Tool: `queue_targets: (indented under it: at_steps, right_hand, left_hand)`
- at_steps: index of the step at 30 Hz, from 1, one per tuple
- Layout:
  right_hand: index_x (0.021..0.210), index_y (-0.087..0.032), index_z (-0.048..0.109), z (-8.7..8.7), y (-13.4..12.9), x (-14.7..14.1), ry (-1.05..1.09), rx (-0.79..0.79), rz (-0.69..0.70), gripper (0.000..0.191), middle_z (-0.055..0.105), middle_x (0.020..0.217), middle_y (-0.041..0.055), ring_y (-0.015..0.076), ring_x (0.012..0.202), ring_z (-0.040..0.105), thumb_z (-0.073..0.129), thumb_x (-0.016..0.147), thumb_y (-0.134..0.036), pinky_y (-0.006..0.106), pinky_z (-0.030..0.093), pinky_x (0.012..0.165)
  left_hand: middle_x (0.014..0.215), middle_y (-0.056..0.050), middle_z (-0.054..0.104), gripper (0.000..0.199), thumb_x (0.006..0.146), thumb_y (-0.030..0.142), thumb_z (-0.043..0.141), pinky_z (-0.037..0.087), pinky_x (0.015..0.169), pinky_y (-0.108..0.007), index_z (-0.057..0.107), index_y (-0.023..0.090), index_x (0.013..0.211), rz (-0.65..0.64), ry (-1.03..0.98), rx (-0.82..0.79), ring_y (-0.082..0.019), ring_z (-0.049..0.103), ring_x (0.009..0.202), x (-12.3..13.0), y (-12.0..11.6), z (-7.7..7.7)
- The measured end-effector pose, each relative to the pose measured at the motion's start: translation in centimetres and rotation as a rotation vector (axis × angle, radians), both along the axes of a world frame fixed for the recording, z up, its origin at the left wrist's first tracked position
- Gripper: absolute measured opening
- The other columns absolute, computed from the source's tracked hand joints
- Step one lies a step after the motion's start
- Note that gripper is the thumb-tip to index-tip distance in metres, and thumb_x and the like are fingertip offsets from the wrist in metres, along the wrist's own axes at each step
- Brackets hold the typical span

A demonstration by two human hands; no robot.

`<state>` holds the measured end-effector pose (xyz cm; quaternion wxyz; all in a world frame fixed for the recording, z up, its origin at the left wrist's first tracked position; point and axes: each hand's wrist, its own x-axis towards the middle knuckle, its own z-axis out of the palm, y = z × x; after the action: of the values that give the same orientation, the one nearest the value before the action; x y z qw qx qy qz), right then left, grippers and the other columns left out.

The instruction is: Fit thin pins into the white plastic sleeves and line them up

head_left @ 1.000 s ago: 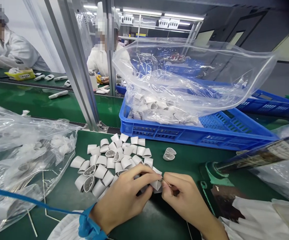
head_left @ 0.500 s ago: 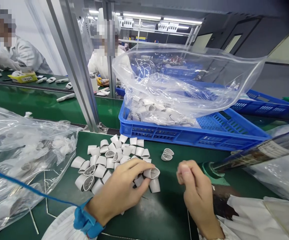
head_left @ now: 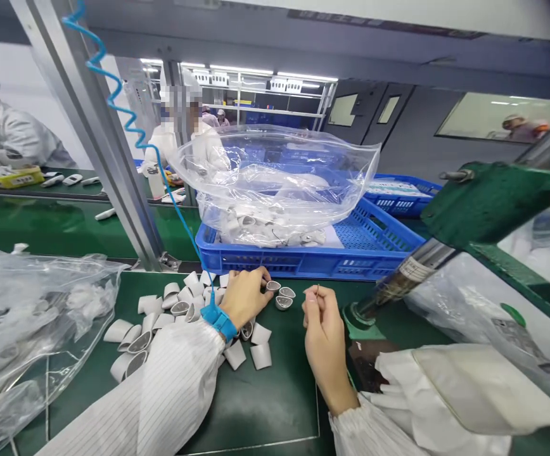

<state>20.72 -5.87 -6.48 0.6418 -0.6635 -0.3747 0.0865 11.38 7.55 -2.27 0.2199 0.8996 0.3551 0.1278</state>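
My left hand (head_left: 245, 296) is closed on a short white plastic sleeve (head_left: 274, 287) with an oval open end, low over the green worktop. Right beside it stand two more sleeves (head_left: 284, 303), open ends up. Under and left of my left wrist lies a loose heap of similar white sleeves (head_left: 147, 322), some upright and some on their sides. My right hand (head_left: 323, 332) is raised to the right of the standing sleeves, fingers pinched together. A tiny dark tip shows at its fingertips, too small to name.
Behind the hands, a blue crate (head_left: 275, 261) holds a clear bag (head_left: 279, 183) of white parts. Another clear bag (head_left: 32, 329) covers the left side. A green press-like stand (head_left: 484, 202) with a metal column rises at right. A blue coiled cord (head_left: 135, 130) runs to my left wrist. Co-workers sit across.
My left hand has carried a sleeve from the heap's near edge away from me, beside the two standing sleeves. My right hand stays pinched near them. The camera view has shifted.
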Motion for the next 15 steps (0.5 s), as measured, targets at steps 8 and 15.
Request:
queue_targets:
  at_steps: [8,15]
  right_hand:
    - [0.1,-0.018,0.058,-0.3,0.7,0.8,0.043,-0.085,-0.036,0.04,0.047,0.07,-0.0017,0.0139,0.063,0.046,0.037,0.1,-0.052,0.024,0.037,0.061]
    - [0.101,-0.019,0.058,-0.2,0.7,0.4,0.053,-0.142,0.003,0.041,0.049,0.071,-0.0018,0.0129,0.059,0.044,0.036,0.1,-0.053,0.024,0.032,0.056]
  left_hand:
    - [0.101,-0.002,0.076,0.028,0.079,0.026,0.072,0.039,0.095,-0.041,0.067,0.023,0.106,-0.007,0.085,0.047,-0.027,0.068,0.103,0.3,0.2,-0.2]
    - [0.117,-0.012,0.066,0.031,0.085,0.028,0.067,0.041,0.096,-0.047,0.069,0.017,0.114,-0.039,0.216,0.188,-0.035,0.057,0.114,-3.1,0.5,0.5]
